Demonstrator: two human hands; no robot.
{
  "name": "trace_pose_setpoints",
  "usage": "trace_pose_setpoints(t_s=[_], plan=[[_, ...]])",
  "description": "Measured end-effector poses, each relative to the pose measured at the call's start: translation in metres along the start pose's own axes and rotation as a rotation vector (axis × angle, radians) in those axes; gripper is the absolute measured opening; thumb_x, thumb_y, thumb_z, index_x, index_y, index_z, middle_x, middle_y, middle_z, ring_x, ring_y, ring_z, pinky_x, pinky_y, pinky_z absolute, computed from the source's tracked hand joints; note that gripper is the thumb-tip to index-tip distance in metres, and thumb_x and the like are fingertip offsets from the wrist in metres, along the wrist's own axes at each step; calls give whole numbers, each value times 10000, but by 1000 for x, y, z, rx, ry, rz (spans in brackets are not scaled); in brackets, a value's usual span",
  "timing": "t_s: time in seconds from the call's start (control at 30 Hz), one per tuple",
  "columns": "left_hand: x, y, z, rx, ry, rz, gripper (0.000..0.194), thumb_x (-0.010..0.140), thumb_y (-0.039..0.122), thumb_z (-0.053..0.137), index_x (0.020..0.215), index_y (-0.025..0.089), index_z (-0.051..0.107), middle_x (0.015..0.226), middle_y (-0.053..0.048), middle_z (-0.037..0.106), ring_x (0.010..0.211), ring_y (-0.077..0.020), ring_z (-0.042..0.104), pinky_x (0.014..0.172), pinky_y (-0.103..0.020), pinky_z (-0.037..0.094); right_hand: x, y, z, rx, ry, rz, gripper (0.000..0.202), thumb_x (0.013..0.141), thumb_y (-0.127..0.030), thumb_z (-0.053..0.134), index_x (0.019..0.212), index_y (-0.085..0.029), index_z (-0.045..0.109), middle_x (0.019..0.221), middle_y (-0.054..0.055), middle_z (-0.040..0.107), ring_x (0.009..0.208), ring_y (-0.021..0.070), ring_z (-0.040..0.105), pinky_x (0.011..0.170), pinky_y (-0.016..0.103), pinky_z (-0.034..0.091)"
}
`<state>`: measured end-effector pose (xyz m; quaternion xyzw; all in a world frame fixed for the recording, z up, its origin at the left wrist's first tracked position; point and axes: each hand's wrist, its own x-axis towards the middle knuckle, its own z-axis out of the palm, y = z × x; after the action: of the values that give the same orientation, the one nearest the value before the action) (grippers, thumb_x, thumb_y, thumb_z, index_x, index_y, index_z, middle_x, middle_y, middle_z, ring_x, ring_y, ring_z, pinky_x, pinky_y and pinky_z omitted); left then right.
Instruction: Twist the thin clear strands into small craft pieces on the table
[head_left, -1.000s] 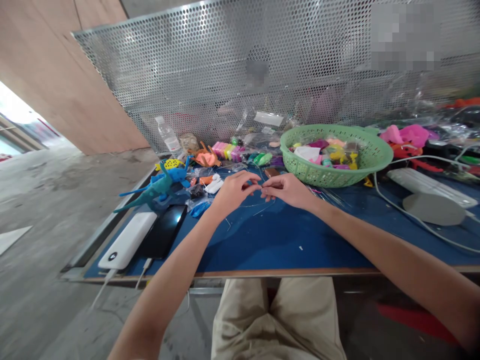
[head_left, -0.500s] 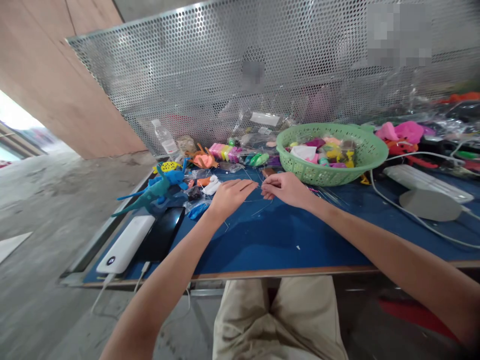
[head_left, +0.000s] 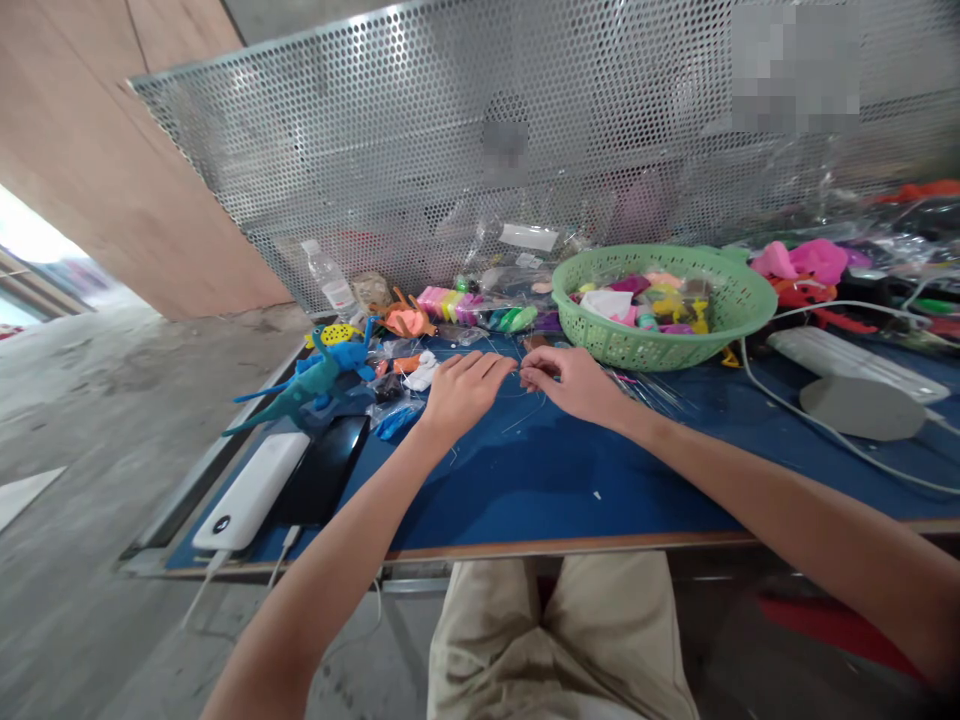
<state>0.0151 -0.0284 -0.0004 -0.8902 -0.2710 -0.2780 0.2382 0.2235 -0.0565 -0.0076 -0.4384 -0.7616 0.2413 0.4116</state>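
My left hand (head_left: 466, 386) is over the middle of the blue table, palm down, its fingers bent together with the tips pointing right. Facing it, my right hand (head_left: 568, 382) has thumb and fingers curled in a pinch, the tips almost touching those of my left hand. What lies between the fingertips is too small to make out. Thin pale strands (head_left: 516, 424) lie on the table below the hands. A small brown piece (head_left: 535, 343) shows just behind my right hand. Left of my left hand are a white crumpled piece (head_left: 421, 372) and a blue piece in clear wrap (head_left: 397, 420).
A green basket (head_left: 660, 350) of colourful modelling pieces stands behind my right hand. Blue and teal dinosaur figures (head_left: 319, 378), a white power bank (head_left: 251, 490) and a black phone (head_left: 324, 470) lie left. Cables (head_left: 814, 428) cross the right side. A perforated metal panel (head_left: 420, 130) stands behind.
My left hand is more arched, with its knuckles a little higher and its fingers slightly more spread. My right fingers have shifted slightly left. The objects on the table stay in place.
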Motion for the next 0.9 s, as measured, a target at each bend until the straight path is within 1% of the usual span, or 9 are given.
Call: trace_pose_setpoints(t_s=[0.17,0.3,0.37,0.43,0.53,0.63,0.7,0.8,0.9], plan=[[3,3,1,-101,-40,-95,209,994,219,485,992,201,693,884,-61,739,837,-201,673,737,-333,444,-3,0,1,-294,48,-137,165,956,-300,514,955,-209,652,846,59,722,752,207,651,716,325,453],[3,-1,-3,-421,-197,-218,169,971,227,513,950,200,678,833,-20,728,772,-171,660,688,-294,461,-4,-2,2,-335,8,-242,214,984,-288,449,1001,-210,647,977,96,719,882,239,651,797,346,449],[2,-5,-4,-524,-237,-241,181,972,226,499,948,202,676,824,-6,723,735,-151,648,660,-273,466,-3,-4,2,-322,1,-246,214,982,-292,452,988,-210,650,962,94,719,871,237,650,794,347,450],[1,-9,-4,-487,-212,-210,152,954,245,541,953,209,688,855,-9,731,764,-154,650,696,-281,477,-2,-4,1,-273,-13,-184,200,972,-294,472,949,-211,653,881,69,720,783,213,651,734,330,454],[0,-12,-1,-298,-137,-86,133,925,305,627,1000,229,707,933,-20,747,864,-186,663,770,-318,482,1,-2,-2,-120,-62,-25,182,949,-305,506,876,-210,643,768,32,708,662,170,648,641,294,466],[0,-14,2,-177,-72,45,170,968,323,575,1038,240,706,964,-27,753,882,-183,673,771,-321,486,4,0,-5,65,-139,131,165,916,-310,544,828,-197,626,743,29,704,642,154,660,629,276,503],[-1,-17,3,-131,-57,130,192,995,276,522,1033,242,707,971,-25,757,865,-167,677,759,-309,486,6,1,-6,158,-198,201,164,902,-315,560,821,-188,626,738,31,701,632,145,657,634,274,518],[-2,-20,3,-109,-53,218,231,1003,206,480,1058,250,700,1019,-17,762,876,-155,684,751,-299,487,6,2,-6,222,-227,226,179,897,-337,576,828,-181,630,729,29,694,620,135,646,627,270,519],[-5,-22,2,-146,-57,211,235,1001,221,484,1072,272,701,1052,-14,762,892,-155,692,780,-313,488,5,2,-6,253,-230,208,190,889,-362,594,841,-183,634,726,25,692,629,136,643,639,274,520]])
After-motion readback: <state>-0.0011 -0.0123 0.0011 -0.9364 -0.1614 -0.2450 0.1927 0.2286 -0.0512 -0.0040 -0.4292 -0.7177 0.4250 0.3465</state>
